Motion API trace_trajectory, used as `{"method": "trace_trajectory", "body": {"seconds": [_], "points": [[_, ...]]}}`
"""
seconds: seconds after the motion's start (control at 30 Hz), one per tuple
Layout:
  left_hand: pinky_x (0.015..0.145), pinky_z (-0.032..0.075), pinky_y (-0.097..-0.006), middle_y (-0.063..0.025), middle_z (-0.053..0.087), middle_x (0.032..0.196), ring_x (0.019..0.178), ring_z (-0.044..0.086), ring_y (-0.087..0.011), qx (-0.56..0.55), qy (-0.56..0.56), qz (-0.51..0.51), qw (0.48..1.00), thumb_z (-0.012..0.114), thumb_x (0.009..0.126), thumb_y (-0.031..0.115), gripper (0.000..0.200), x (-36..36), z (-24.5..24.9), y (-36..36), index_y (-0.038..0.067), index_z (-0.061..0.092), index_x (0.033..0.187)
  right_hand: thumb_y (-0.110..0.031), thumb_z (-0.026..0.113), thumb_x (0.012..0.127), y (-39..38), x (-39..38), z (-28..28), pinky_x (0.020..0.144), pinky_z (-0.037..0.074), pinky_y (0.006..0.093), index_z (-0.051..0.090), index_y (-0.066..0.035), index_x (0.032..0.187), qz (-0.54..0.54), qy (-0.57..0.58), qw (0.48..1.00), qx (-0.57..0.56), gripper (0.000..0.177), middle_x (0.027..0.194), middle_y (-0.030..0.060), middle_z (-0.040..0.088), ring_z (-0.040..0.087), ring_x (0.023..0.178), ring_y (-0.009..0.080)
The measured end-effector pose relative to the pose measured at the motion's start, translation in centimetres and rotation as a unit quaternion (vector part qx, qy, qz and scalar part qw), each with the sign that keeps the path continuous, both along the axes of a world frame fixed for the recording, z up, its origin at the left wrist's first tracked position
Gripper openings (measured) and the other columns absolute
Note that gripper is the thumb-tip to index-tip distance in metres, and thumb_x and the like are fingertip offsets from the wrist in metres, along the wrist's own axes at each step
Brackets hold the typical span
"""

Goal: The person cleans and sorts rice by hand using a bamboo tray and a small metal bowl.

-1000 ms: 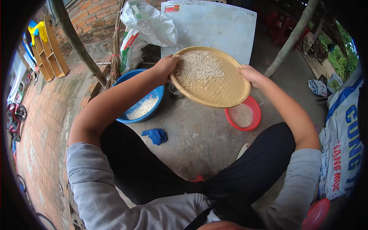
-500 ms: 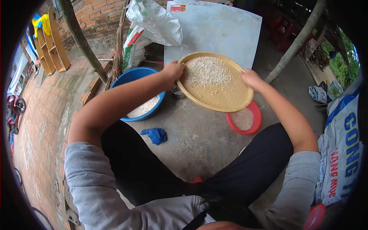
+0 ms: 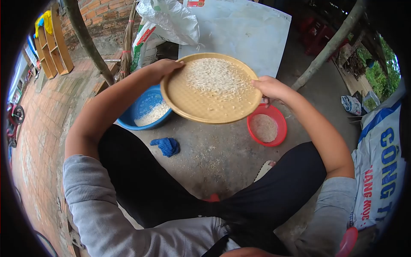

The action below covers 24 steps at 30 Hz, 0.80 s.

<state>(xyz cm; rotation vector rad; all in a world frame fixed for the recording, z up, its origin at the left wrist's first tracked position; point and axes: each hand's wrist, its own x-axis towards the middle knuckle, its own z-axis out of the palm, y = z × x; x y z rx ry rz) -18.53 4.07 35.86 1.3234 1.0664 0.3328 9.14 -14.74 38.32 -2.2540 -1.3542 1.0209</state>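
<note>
A round, shallow woven winnowing basket [image 3: 184, 96] is held in the air in front of me by its rim. My left hand [image 3: 168, 67] grips its left edge, and my right hand [image 3: 270, 87] is closed on the right edge. Pale rice grains [image 3: 216, 77] lie spread over the upper middle of the basket, with loose grains scattered toward the near side. Partly behind it on the left, a blue basin [image 3: 139, 125] holds more grain [image 3: 156, 113]. Below my right hand stands a red bowl [image 3: 280, 137] with grain [image 3: 264, 127] in it.
A crumpled blue cloth [image 3: 166, 146] and scattered grains lie on the concrete floor [image 3: 201, 180]. Behind are a white sack [image 3: 169, 21], a large pale panel [image 3: 239, 34] and wooden poles [image 3: 329, 49]. A printed sack [image 3: 381, 167] stands at the right.
Both hands have moved the winnowing basket to the left, uncovering more of the red bowl. The grains have spread and shifted within the basket.
</note>
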Motion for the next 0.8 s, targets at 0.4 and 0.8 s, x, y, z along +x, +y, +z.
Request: {"method": "trace_trajectory", "body": {"seconds": [0.4,0.8], "points": [[0.067,0.053,-0.0341,-0.0145,0.063,0.090,0.071,0.064,-0.0217,0.046,-0.045,-0.051,0.997,0.051,0.091,0.022,0.031,1.8,-0.6,0.2,-0.003,0.056,0.108,-0.025,0.039,0.090,-1.3,2.3,0.5,0.049,0.050,0.0377,0.055,0.007,0.098,-0.019,0.050,0.998,0.042,0.037,0.075,0.0134,0.060,0.059,0.059,0.0238],[0.068,0.053,-0.0330,-0.0119,0.063,0.093,0.077,0.063,-0.0182,0.110,-0.015,-0.044,0.993,0.049,0.092,0.027,0.035,2.1,0.7,-1.5,-0.003,0.057,0.109,-0.031,0.038,0.093,0.3,3.3,-0.8,0.054,0.052,0.0393,0.055,0.003,0.096,-0.029,-0.003,1.000,0.005,0.038,0.081,0.0115,0.060,0.057,0.059,0.0213]]}}
